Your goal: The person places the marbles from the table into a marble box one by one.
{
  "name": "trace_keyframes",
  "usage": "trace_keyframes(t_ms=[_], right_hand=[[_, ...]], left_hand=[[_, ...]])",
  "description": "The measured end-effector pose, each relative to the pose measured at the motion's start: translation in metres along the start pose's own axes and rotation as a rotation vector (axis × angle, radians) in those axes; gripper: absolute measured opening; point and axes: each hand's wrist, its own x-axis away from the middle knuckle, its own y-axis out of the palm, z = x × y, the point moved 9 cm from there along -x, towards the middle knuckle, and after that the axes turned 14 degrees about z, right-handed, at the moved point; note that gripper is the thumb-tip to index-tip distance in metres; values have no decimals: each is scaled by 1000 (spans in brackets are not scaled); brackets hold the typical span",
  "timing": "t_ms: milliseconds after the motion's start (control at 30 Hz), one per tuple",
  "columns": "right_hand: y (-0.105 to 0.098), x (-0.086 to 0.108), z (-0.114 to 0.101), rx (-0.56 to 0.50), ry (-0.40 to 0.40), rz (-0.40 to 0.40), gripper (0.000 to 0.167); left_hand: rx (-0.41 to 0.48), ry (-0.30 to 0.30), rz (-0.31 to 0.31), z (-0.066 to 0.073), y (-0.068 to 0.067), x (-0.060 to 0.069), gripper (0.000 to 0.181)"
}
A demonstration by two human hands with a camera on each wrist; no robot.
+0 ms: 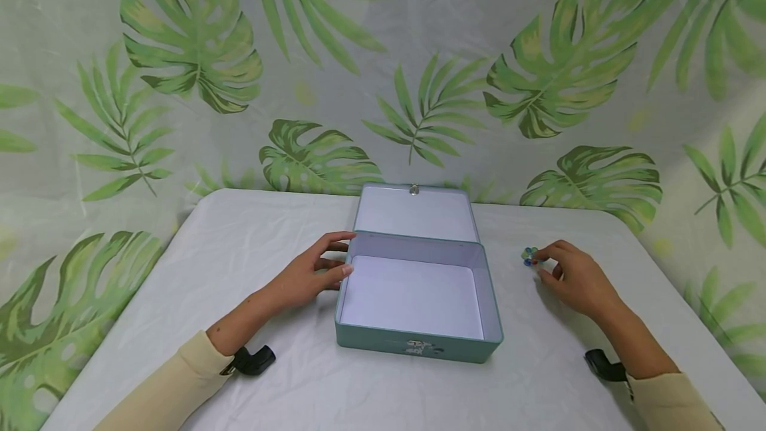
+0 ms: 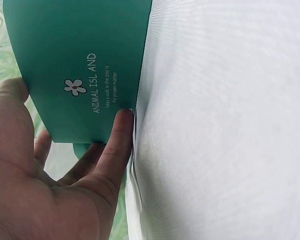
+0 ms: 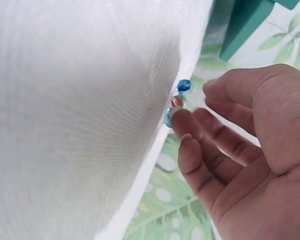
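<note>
An open green tin box (image 1: 419, 348) with a pale inside lies on the white table, its hinged lid (image 1: 415, 213) tipped back. My left hand (image 1: 311, 275) rests against the box's left side, thumb at the rim and fingers loosely spread near the back corner. In the left wrist view, a fingertip touches the green side wall (image 2: 90, 35), which bears white lettering and a flower. Right of the box, several small glass marbles (image 1: 529, 256) sit clustered. My right hand (image 1: 576, 278) reaches them with bent fingertips, and in the right wrist view its thumb stands apart from the marbles (image 3: 184, 86).
A white cloth covers the table (image 1: 263, 391) around the box. Behind it hangs a leaf-patterned curtain (image 1: 335, 85). A black wrist camera (image 1: 254, 360) is strapped at the left sleeve, and another camera (image 1: 604, 366) at the right.
</note>
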Motion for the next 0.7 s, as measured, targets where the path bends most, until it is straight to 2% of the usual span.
trace_keyframes(t_ms=[367, 700], right_hand=[[6, 3, 5, 42, -18, -47, 32], [8, 4, 9, 59, -9, -68, 32]], left_hand=[[-16, 20, 1, 0, 0, -1, 61], [-25, 23, 4, 0, -1, -1, 61]])
